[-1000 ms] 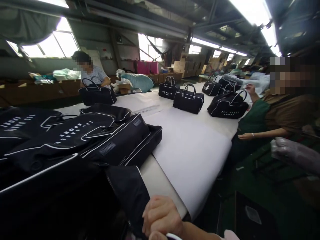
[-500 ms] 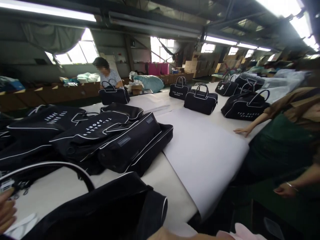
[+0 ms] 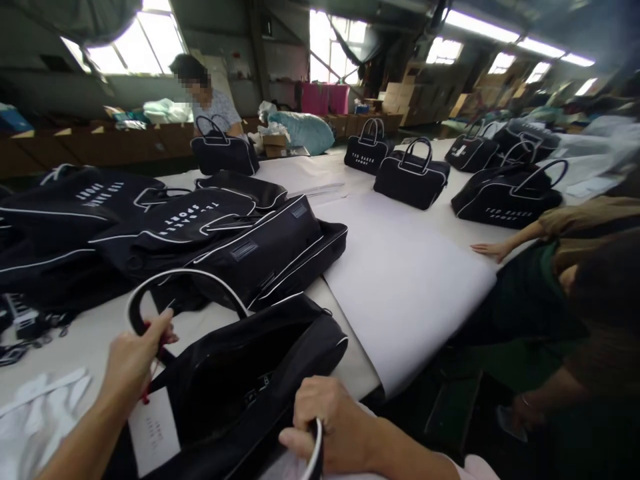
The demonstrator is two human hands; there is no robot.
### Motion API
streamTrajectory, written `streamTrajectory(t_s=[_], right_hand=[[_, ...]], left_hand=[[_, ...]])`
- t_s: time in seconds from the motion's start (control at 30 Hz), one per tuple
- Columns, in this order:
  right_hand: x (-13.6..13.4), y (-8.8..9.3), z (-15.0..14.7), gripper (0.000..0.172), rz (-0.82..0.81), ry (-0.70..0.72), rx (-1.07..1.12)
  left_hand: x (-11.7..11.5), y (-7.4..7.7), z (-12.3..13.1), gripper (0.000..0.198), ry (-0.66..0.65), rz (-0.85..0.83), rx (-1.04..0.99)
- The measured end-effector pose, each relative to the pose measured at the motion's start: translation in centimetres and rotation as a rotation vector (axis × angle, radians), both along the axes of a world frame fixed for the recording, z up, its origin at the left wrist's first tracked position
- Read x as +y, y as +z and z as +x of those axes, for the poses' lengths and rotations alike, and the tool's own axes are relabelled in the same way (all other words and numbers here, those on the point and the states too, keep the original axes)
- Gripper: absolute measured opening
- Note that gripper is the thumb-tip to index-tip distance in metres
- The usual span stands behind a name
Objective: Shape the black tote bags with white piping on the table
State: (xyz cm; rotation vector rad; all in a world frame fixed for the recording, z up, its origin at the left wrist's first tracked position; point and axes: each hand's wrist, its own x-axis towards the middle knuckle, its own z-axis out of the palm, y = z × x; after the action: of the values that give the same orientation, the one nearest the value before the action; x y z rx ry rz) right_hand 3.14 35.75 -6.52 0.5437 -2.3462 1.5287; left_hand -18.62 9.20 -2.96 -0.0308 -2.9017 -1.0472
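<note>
A black duffel bag point(image 3: 250, 373) with white piping lies unzipped at the near table edge. My left hand point(image 3: 136, 357) grips its far handle loop point(image 3: 185, 279), which arches up over the bag. My right hand point(image 3: 333, 420) is closed on the near handle strap point(image 3: 316, 453) at the bag's front edge. A white hang tag point(image 3: 154, 430) on a red string lies below my left hand.
Several flat black bags point(image 3: 200, 233) are piled just beyond. A wide white sheet point(image 3: 400, 280) covers the table's right half. Upright bags point(image 3: 413, 177) stand farther back. A person in green and brown at the right rests a hand point(image 3: 493, 249) on the table; another person point(image 3: 210, 107) works at the far end.
The view has dropped towards the near bag. My left hand has come in from the left edge and taken the far handle. My right hand now holds the near strap.
</note>
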Motion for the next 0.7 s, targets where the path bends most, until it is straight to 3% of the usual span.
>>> streamTrajectory(t_s=[0.1,0.13,0.17,0.27,0.33,0.47,0.5,0.6,0.63,0.7], right_hand=[[1.4,-0.1,1.1,0.025,-0.095,0.132,-0.133],[2.2,0.1,1.4,0.012,-0.122,0.174,-0.186],[3.0,0.2,1.6,0.013,-0.137,0.181,-0.227],[5.8,0.5,1.2,0.046,-0.113,-0.037,-0.223],[7.4,0.5,-0.2,0.057,0.016,-0.128,-0.192],[8.8,-0.1,-4.3,0.084,0.479,0.128,-0.322],[8.8,-0.4,-5.1,0.08,0.55,0.17,-0.348],[8.2,-1.2,-5.6,0.033,0.599,0.258,-0.365],[8.0,-1.3,-5.2,0.024,0.586,0.302,-0.36],[7.8,-1.6,-3.9,0.027,0.541,0.388,-0.357]], left_hand=[[-1.8,-1.0,2.7,0.038,0.057,0.122,-0.18],[-2.4,-1.3,3.7,0.044,0.061,0.128,-0.191],[-3.1,-1.6,4.6,0.055,0.048,0.113,-0.181],[-5.2,-2.9,7.1,0.075,-0.076,0.006,-0.189],[-6.1,-4.1,8.2,0.07,-0.126,-0.173,-0.27],[-5.7,-5.0,9.4,0.038,-0.193,-0.519,-0.443],[-5.2,-4.8,9.5,0.036,-0.194,-0.598,-0.427],[-3.8,-4.1,9.5,0.042,-0.096,-0.773,-0.272],[-3.4,-3.9,9.5,0.042,-0.041,-0.793,-0.213],[-3.0,-3.7,9.1,0.041,0.063,-0.79,-0.11]])
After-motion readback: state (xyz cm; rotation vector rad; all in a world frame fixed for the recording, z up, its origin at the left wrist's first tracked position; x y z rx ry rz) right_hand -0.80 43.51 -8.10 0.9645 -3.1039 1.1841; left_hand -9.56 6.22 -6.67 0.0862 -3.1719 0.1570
